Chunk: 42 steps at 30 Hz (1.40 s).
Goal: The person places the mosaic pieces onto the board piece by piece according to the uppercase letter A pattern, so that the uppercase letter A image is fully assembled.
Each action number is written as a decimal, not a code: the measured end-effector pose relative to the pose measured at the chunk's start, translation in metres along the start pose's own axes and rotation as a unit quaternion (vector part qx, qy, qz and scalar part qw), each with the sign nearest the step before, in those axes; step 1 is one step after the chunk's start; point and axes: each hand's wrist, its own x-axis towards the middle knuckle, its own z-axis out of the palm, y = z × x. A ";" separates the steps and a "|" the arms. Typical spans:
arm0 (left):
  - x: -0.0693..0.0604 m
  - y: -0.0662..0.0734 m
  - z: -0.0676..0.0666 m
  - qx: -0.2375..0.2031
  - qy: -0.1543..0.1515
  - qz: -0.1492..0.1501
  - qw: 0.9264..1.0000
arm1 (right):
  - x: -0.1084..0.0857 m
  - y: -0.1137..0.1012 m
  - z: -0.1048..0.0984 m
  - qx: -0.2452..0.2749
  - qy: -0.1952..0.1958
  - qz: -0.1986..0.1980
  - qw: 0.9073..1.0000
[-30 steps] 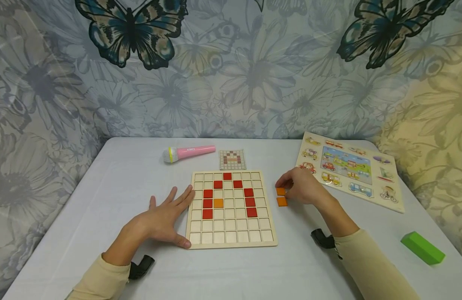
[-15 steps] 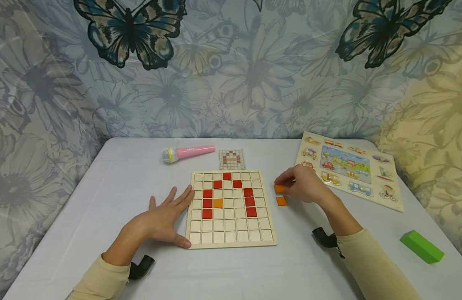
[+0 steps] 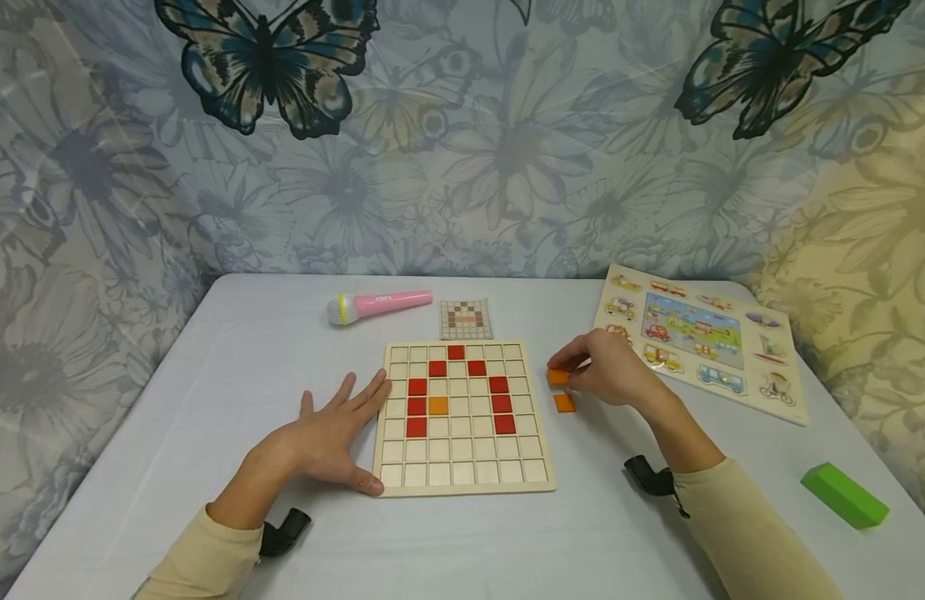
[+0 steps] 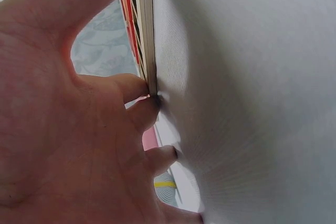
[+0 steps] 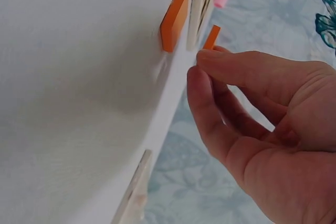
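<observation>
A square wooden grid board (image 3: 462, 490) lies on the white table, with several red tiles (image 3: 502, 403) forming an arch and one orange tile (image 3: 437, 406) inside it. My left hand (image 3: 316, 442) lies spread at the board's left side, thumb and fingertips touching its edge. To the right of the board, my right hand (image 3: 611, 368) pinches an orange square tile (image 5: 212, 36) between thumb and fingers, which cover part of it. Nearer me, a second loose orange tile (image 3: 564, 403) rests on the table, apart from the hand.
Behind the board lies a small pattern card (image 3: 465, 319), beside a pink toy microphone (image 3: 391, 303). A vehicle picture puzzle board (image 3: 702, 342) lies at the back right. One green block (image 3: 845, 496) sits near the table's right edge. Floral cloth (image 3: 500, 167) hangs behind the table.
My right hand has shifted slightly left and away from me with the pinched orange tile, widening the gap to the other loose tile. The left hand and board have stayed put.
</observation>
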 end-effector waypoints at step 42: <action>-0.001 0.001 -0.002 -0.006 0.001 0.008 1.000 | 0.026 -0.070 0.048 0.021 -0.044 -0.004 0.999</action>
